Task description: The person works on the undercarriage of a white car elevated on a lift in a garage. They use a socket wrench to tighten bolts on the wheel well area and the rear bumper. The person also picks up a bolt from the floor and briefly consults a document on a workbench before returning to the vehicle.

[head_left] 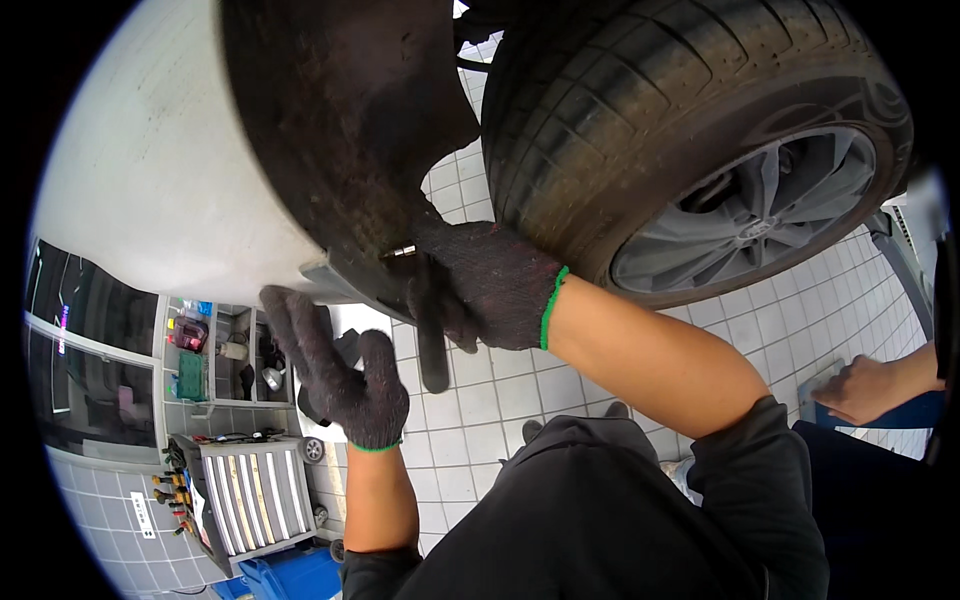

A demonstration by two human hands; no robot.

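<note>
My right hand [490, 285], in a dark knit glove with a green cuff, is closed around a dark tool with a small silver tip [401, 251]. The tip points at the dark wheel-arch liner [345, 130], near its lower edge; I cannot tell whether it touches. A dark, straight handle-like part [432, 345] hangs below the hand, partly hidden by it. My left hand [350, 385], gloved the same way, has its fingers stretched up towards the lower edge of the white bumper [170, 170]. Its thumb stands apart, and no held thing shows in it.
A tyre with a grey alloy wheel [750, 215] hangs close at the right. Another person's hand [862, 390] is at the far right. A tool cabinet [255, 495], shelves [235, 350] and a blue bin [290, 575] stand left, on a tiled floor [480, 420].
</note>
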